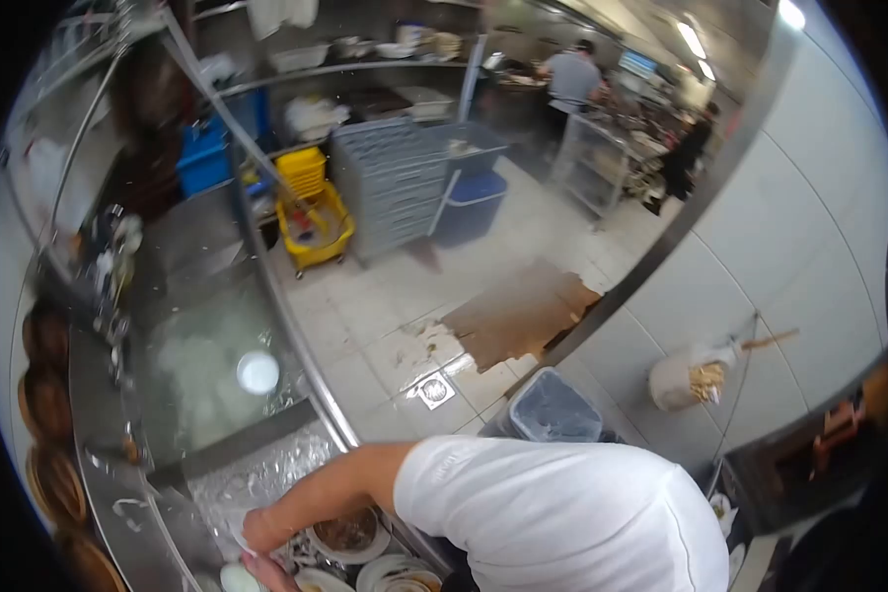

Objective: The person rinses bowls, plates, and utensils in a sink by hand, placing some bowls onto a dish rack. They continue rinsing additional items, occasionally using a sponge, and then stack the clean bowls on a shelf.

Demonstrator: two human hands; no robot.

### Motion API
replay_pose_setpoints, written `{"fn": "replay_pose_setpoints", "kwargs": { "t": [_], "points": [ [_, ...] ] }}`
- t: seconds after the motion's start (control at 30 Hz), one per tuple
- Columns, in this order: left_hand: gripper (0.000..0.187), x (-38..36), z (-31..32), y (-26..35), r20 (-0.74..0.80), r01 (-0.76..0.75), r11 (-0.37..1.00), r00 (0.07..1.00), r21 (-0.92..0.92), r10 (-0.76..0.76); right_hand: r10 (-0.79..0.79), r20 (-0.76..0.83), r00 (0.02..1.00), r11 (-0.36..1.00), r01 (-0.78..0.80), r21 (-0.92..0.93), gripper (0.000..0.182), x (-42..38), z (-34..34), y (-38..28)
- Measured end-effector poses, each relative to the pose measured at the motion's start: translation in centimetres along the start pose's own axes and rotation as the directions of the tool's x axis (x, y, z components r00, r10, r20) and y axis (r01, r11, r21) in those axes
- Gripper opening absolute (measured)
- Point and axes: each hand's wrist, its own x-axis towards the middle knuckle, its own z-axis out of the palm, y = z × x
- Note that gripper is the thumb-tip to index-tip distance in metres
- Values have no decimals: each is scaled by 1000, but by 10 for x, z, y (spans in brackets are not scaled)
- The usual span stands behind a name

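My right arm, in a white short sleeve, reaches left over the metal sink counter. At its end, my right hand (262, 531) is bent down beside a thin white edge, perhaps a dish; its fingers are mostly hidden. Just below, part of my left hand (269, 573) shows at the bottom of the view, close to a pale rounded object (239, 578). Its grip is not visible. Right of the hands are a round dish with brown contents (347, 533) and stacked soiled plates (395, 570). Crumpled clear plastic (276, 464) lies just above my right hand.
A water-filled sink (192, 365) holds a floating white round item (259, 373). Beyond stand a yellow mop bucket (311, 222), grey stacked racks (390, 183) and a blue bin (469, 202). Brown cardboard (518, 321) lies on the tiles near a drain (435, 391). People work at the back.
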Motion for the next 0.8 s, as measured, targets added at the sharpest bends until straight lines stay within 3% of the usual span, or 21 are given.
{"fn": "replay_pose_setpoints", "kwargs": {
  "t": [0.03, 0.13, 0.17, 0.2, 0.23, 0.27, 0.37, 0.43, 0.47, 0.5, 0.53, 0.6, 0.63, 0.67, 0.7, 0.73, 0.8],
  "points": [
    [30, -11, 12, 8, -10, -32, 999, 999, 26, 33, -124, 110, 986, 953, 149, -264, 16, -14, -13, -1],
    [32, -21, 40, 16, -1, -92, 996, 996, 5, 92, -181, -164, 970, 980, 163, -118, 23, -65, -118, 1],
    [32, -25, 50, 17, 0, -97, 995, 995, -4, 97, -6, -366, 930, 937, 133, 323, 24, -68, -103, 3],
    [33, -27, 56, 18, -4, -106, 994, 994, -16, 106, 242, -468, 850, 691, 187, 698, 25, -61, -68, -3],
    [33, -29, 61, 18, -5, -113, 993, 994, -25, 113, 495, -431, 754, 305, 314, 899, 26, -49, -36, -12],
    [34, -29, 66, 20, -11, -126, 991, 992, -40, 125, 692, -221, 687, 38, 272, 962, 28, -29, -9, -19],
    [35, -35, 70, 14, -63, -155, 983, 987, -102, 149, 753, -481, 449, 570, -79, 818, 29, -98, -48, -77],
    [36, -42, 69, 3, -124, -186, 967, 978, -175, 166, 270, -668, 693, 921, 17, 390, 29, -92, -48, -56],
    [37, -45, 65, -2, -177, -212, 951, 969, -227, 173, 247, -519, 818, 957, -122, 264, 28, -78, -46, -50],
    [37, -46, 61, -3, -220, -234, 936, 959, -264, 178, 192, -166, 967, 931, -126, 344, 20, -74, -72, -35],
    [38, -45, 57, 5, -245, -247, 930, 952, -272, 182, 345, -483, 804, 896, -130, 424, 19, -54, -33, -17],
    [26, -42, 35, 43, -204, -102, 991, 976, -85, 83, 456, -210, 865, 717, -217, 662, 24, -53, -73, -19],
    [29, -18, 17, 12, -215, -255, 965, 948, -61, 237, 442, -218, 870, 735, -211, 644, 25, -26, -41, -21],
    [26, -21, 13, 19, -219, -176, 975, 965, -134, 144, 117, -263, 958, 870, 29, 492, 29, -27, -44, -5],
    [27, -38, 20, 49, -201, -104, 983, 977, -151, 73, 91, -190, 978, 893, 4, 449, 40, -7, -13, 14],
    [25, -30, 24, 37, -220, -94, 984, 974, -149, 60, 58, 29, 998, 922, -65, 383, 34, -18, -83, 17],
    [24, 15, 33, 10, -337, -137, 991, 933, -3, 128, 212, -46, 976, 924, -185, 335, 22, 11, -70, 22]
  ]
}}
